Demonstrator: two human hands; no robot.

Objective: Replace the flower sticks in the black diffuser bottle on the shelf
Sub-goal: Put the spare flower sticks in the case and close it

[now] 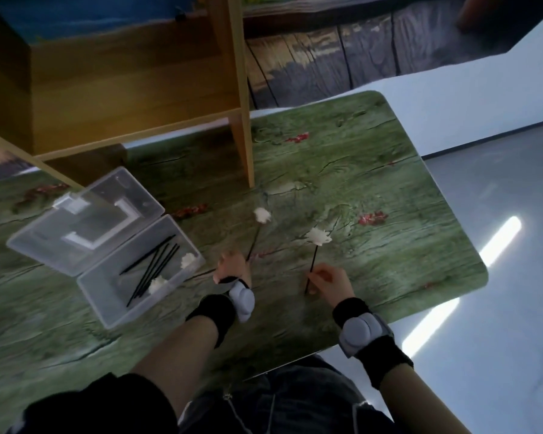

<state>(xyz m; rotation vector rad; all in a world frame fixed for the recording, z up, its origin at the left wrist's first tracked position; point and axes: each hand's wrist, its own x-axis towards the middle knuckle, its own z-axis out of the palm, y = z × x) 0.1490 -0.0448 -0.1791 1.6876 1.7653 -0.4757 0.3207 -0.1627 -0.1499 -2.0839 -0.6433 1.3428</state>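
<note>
My left hand [232, 267] grips a black flower stick whose white bloom [261, 215] points away from me over the green table. A second flower stick with a white bloom [318, 237] is pinched low on its stem by my right hand [328, 281]. An open clear plastic box [113, 296] lies to the left of my hands, holding several black sticks [154, 267] and white blooms. The black diffuser bottle is not in view.
The green wood-print table [373, 189] ends at a rounded corner on the right, with grey floor beyond. A wooden shelf unit [242, 120] stands at the back left, its legs on the table. The box lid [85, 220] stands propped open.
</note>
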